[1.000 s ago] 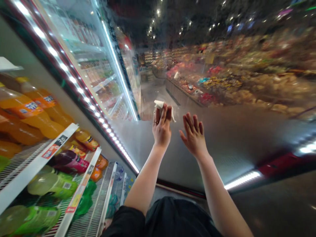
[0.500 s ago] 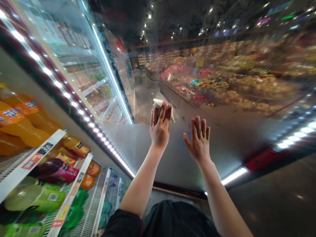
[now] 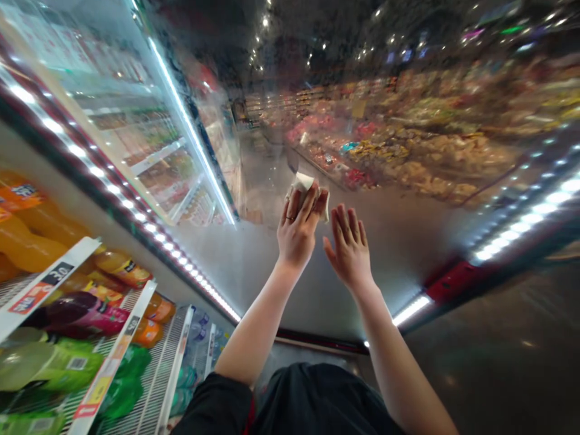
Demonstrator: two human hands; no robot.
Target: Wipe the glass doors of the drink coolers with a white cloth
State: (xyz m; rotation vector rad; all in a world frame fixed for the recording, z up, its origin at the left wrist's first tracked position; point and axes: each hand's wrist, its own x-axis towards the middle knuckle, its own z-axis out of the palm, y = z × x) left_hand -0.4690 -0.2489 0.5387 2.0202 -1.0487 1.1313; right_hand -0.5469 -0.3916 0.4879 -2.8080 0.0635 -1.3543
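Note:
My left hand (image 3: pixel 298 232) presses a folded whitish cloth (image 3: pixel 304 179) flat to the inside of a fogged glass door (image 3: pixel 272 290). Corners of the cloth stick out above and beside the fingers, and a ring is on one finger. To its right, my right hand (image 3: pixel 350 248) lies open with the palm towards the glass and the thumb spread. Nothing is in it, and it seems to rest on the pane. Both forearms reach up from below.
Bright LED strips (image 3: pixel 163 241) run along the door's frame. Wire shelves at left hold orange soda bottles (image 3: pixel 36 223), a purple-labelled bottle (image 3: pixel 81 311) and green bottles (image 3: pixel 127 377). Through the glass, produce displays (image 3: pixel 408 151) and another lit cooler (image 3: pixel 154 145) show.
My left hand and the cloth have slid right across the glass, closer to my right hand. The view has shifted slightly, so the shelves and door frame sit further left.

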